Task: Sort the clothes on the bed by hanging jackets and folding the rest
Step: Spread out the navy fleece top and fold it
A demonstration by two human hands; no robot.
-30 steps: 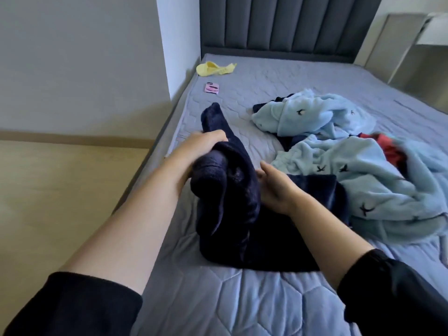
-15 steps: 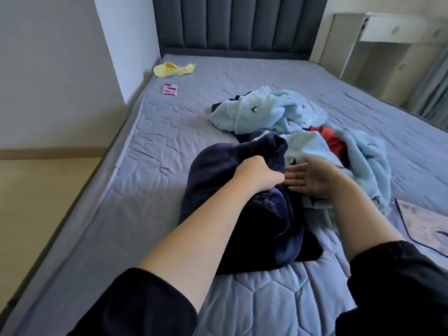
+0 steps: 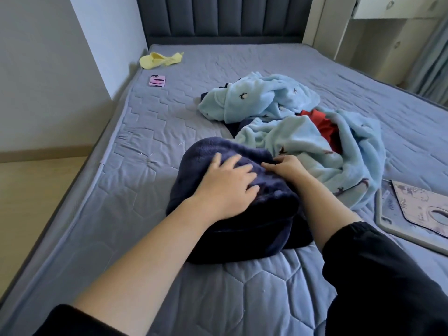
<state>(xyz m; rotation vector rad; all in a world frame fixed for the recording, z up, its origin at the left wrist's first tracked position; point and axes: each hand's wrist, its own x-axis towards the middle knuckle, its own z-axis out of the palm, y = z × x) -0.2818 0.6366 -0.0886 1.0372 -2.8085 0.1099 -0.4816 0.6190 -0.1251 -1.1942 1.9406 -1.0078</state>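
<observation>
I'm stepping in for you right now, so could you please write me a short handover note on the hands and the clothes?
Left hand lies flat, pressing the navy fleece garment, folded into a bundle at the near part of the bed.
Right hand touches its far edge, fingers loose.
Left to do: the light blue fleece pieces, the red garment among them, the yellow cloth by the headboard.
No hangers in view.

Navy fleece garment (image 3: 242,229) folded on bed; light-blue clothes (image 3: 303,141) heaped behind.
</observation>
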